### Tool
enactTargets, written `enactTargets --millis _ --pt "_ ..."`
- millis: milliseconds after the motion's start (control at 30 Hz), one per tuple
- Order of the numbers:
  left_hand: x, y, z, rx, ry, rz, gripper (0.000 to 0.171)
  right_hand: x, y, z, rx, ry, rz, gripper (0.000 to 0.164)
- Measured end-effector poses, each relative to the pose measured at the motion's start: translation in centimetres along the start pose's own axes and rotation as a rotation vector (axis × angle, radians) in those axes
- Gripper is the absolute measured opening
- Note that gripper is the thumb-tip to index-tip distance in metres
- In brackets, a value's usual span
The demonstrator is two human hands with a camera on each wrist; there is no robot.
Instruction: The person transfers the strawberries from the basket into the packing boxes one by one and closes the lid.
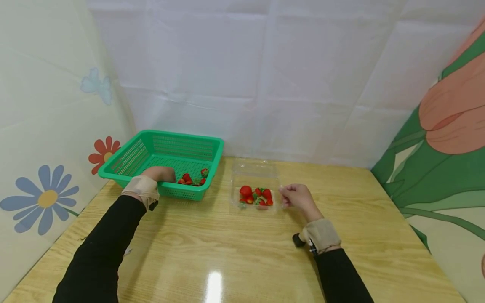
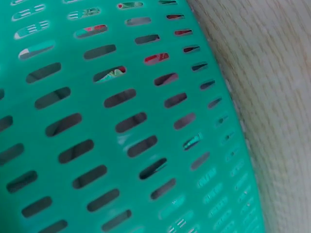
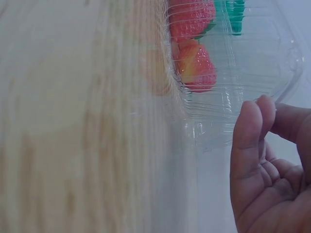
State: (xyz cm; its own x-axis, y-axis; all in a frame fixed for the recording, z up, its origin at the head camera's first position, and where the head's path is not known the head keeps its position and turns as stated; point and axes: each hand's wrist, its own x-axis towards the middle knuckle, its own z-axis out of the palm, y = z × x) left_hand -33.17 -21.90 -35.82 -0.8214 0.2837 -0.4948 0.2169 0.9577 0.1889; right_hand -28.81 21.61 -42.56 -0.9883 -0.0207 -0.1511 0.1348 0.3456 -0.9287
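My left hand (image 1: 161,172) reaches over the near rim of a green slotted basket (image 1: 178,191). Its fingers are hidden behind that rim, and I cannot tell whether they hold anything. Several strawberries (image 1: 186,178) lie in the basket to the right of this hand. In the left wrist view the basket's wall (image 2: 126,109) fills most of the picture, with bits of red behind its slots. My right hand (image 1: 298,198) pinches the right edge of a clear plastic box (image 3: 262,63) between thumb and fingers. Inside the box are several strawberries (image 1: 257,194); its lid (image 1: 254,169) stands raised at the back.
Both things stand on a wooden table (image 1: 197,240), the basket at the back left and the box to its right. A white cloth (image 1: 265,84) hangs behind the table. Flower-printed sheets (image 1: 45,126) border it on both sides.
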Motion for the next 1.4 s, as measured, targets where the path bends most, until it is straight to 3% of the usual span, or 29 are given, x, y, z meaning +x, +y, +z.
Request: enactTargets --millis 133,367,600,967,1167,1267,1400 --pt "0.1 0.0 -0.1 0.006 -0.001 -0.009 0.023 0.0 0.0 0.1 0.006 0.002 0.000 0.028" --pt "0.1 0.1 0.1 0.011 -0.026 0.043 0.037 0.1 0.0 0.0 -0.001 -0.004 0.004 0.031" --pt "0.0 0.2 -0.1 0.020 0.008 0.031 0.042 0.1 0.0 0.1 -0.005 0.002 0.006 0.027" --pt "-1.3 0.6 -0.9 0.030 0.068 -0.051 0.033 0.2 0.2 0.2 -0.005 0.001 -0.002 0.026" --pt "-2.2 0.7 -1.8 -0.004 0.076 -0.088 0.039 0.2 0.2 0.1 0.005 0.000 -0.006 0.025" --pt "-2.7 0.8 -2.4 -0.028 0.115 -0.082 0.037 0.2 0.1 0.1 0.002 0.001 -0.002 0.025" --pt "-3.2 1.0 -3.1 -0.055 0.220 -0.020 0.032 0.2 -0.1 0.0 -0.006 0.004 0.004 0.025"
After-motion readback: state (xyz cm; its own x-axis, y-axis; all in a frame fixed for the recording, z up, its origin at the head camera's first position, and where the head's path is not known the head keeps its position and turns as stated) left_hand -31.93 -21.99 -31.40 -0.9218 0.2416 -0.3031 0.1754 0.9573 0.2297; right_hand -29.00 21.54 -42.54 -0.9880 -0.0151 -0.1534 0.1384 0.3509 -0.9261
